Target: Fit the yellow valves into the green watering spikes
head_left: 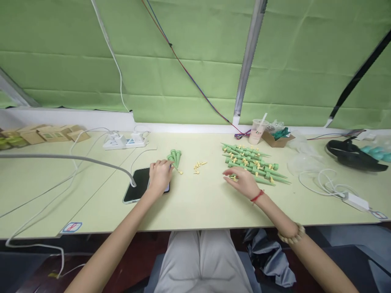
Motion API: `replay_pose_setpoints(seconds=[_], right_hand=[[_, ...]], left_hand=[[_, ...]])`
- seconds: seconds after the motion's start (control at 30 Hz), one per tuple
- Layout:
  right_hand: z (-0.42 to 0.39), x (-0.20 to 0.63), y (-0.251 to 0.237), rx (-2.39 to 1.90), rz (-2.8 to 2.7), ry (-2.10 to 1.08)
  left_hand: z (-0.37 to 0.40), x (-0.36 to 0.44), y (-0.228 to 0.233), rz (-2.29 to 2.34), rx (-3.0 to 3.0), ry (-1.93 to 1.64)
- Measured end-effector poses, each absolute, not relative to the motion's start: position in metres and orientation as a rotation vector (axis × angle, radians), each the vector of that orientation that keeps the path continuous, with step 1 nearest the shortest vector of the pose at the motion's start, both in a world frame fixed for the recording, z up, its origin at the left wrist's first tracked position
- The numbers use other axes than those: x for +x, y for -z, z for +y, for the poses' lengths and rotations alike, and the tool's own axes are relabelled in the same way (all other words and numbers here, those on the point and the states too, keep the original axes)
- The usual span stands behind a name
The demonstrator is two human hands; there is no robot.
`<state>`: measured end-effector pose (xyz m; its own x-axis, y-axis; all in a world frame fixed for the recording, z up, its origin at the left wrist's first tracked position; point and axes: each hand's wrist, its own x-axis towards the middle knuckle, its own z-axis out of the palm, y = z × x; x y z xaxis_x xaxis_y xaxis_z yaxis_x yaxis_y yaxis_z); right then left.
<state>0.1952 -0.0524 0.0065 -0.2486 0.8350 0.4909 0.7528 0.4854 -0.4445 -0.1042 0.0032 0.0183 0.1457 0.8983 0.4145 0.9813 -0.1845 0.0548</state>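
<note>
- Two bare hands are stretched out over a pale green table (pixel 195 211), palms down, forearms converging from the near edge.
- At about 10 o'clock from the table's middle, the left hand (pixel 159 176) is laid over the right edge of a black phone (pixel 139 189); its fingertips are touching a small bundle of green cones (pixel 174 157) lying just beyond. Whether a cone is actually pinched cannot be told, since the fingers are curled and hide the contact.
- At about 2 o'clock, the right hand (pixel 242 182) is spread loosely, fingers apart, and nothing is seen gripped in it; its fingertips rest against the near end of a stacked pile of green spikes with yellow fittings (pixel 253 165).
- Between the hands, at 12 o'clock, a few loose yellow pins (pixel 198 166) are scattered, apart from both.
- As a judgement, one cone is best separated with thumb and forefinger near its wide end, so the bundle is not rolled away.
- The wrists are kept low, and a red cord (pixel 257 197) is worn on the right one.
</note>
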Motion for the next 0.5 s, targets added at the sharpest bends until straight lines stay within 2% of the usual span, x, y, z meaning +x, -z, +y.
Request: replay_pose_setpoints(seconds=[0.2, 0.33, 0.5], right_hand=[[0.006, 0.116, 0.018, -1.631, -2.309, -0.46], [0.026, 0.088, 0.03, -1.637, -2.275, -0.432], [0.038, 0.091, 0.044, -1.535, -2.224, -0.346]], left_hand=[[0.065, -0.094, -0.029, -2.017, -2.18, 0.421], [0.101, -0.087, -0.022, -2.118, -2.174, 0.395], [0.111, -0.076, -0.005, -2.054, -2.291, 0.496]])
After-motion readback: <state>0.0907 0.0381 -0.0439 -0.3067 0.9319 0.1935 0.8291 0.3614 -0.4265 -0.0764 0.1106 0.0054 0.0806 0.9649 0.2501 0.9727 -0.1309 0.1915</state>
